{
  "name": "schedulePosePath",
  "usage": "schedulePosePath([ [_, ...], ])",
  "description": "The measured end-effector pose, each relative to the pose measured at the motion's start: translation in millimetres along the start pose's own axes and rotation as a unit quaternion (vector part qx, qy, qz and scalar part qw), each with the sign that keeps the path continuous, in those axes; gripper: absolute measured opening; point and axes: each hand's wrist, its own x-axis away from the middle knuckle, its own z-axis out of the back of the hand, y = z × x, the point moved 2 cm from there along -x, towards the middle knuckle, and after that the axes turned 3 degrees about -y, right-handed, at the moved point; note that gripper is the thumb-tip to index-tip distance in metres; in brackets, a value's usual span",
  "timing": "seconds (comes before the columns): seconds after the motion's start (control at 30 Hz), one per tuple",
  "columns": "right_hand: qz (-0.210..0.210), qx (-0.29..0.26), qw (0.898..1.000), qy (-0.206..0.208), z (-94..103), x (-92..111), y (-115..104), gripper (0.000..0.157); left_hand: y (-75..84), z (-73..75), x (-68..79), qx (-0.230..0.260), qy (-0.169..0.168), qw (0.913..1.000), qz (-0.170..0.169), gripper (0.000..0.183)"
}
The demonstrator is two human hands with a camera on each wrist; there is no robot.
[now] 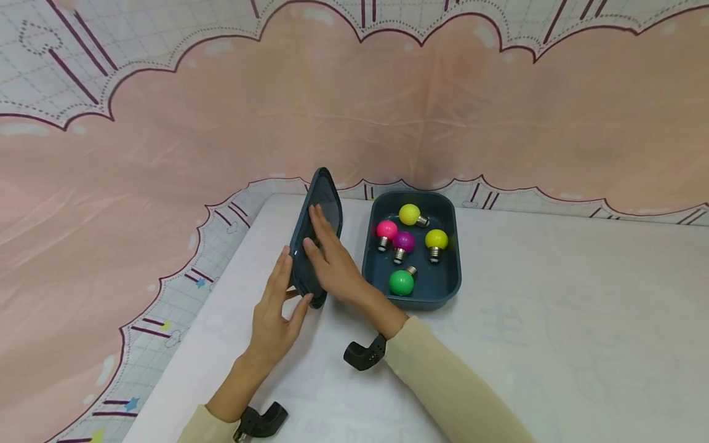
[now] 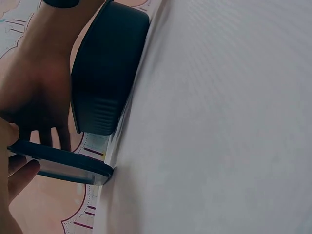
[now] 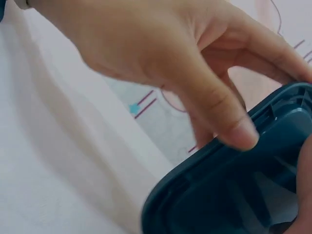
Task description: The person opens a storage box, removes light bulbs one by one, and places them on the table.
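My left hand point(image 1: 271, 320) grips a dark blue lid point(image 1: 303, 258) by its near edge, its thumb on the rim and its fingers round the outer side. The lid stands on its edge, left of a matching box. Against the lid's inner face rests my right hand point(image 1: 338, 267), with its fingers straight. In the right wrist view, the left thumb laps over the grooved rim of the lid point(image 3: 195, 195). Inside the open box point(image 1: 371, 271) lie several coloured bulbs: a pink one point(image 1: 386, 229), a purple one point(image 1: 404, 240), a green one point(image 1: 401, 283) and two yellow bulbs point(image 1: 436, 239).
A white-covered table point(image 1: 554, 320) extends to the right of the box. Behind it hangs a peach cloth point(image 1: 388, 111) with a scalloped white border. Each wrist wears a black camera mount point(image 1: 365, 355). The right forearm passes close by the box's near left corner.
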Motion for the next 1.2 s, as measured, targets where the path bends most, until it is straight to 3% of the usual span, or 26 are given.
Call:
schedulePosePath([
  [0.17, -0.016, 0.025, 0.999, -0.021, -6.6, 14.4, 14.2, 0.059, -3.6, 0.6, 1.8, -0.005, 0.020, 0.9998, -0.001, 0.061],
  [0.33, -0.067, 0.058, 0.995, -0.041, -11.7, 26.6, 20.9, 0.059, -7.2, 3.6, 3.8, -0.014, 0.036, 0.9992, 0.004, 0.062],
  [0.57, -0.098, 0.152, 0.980, -0.082, -18.9, 37.9, 32.0, 0.061, -6.5, 9.8, 5.3, -0.028, 0.052, 0.9975, 0.038, 0.065],
  [0.87, -0.106, 0.239, 0.960, -0.100, -22.7, 41.4, 37.4, 0.066, 13.4, 23.5, -8.1, -0.003, 0.063, 0.9951, 0.076, 0.065],
  [1.0, -0.110, 0.275, 0.949, -0.106, -26.4, 44.3, 37.5, 0.064, 2.4, 24.3, 1.5, -0.016, 0.070, 0.9936, 0.087, 0.066],
  [1.2, -0.098, 0.305, 0.943, -0.095, -30.2, 44.4, 36.9, 0.065, -21.2, 27.5, 16.0, -0.054, 0.079, 0.9891, 0.113, 0.070],
])
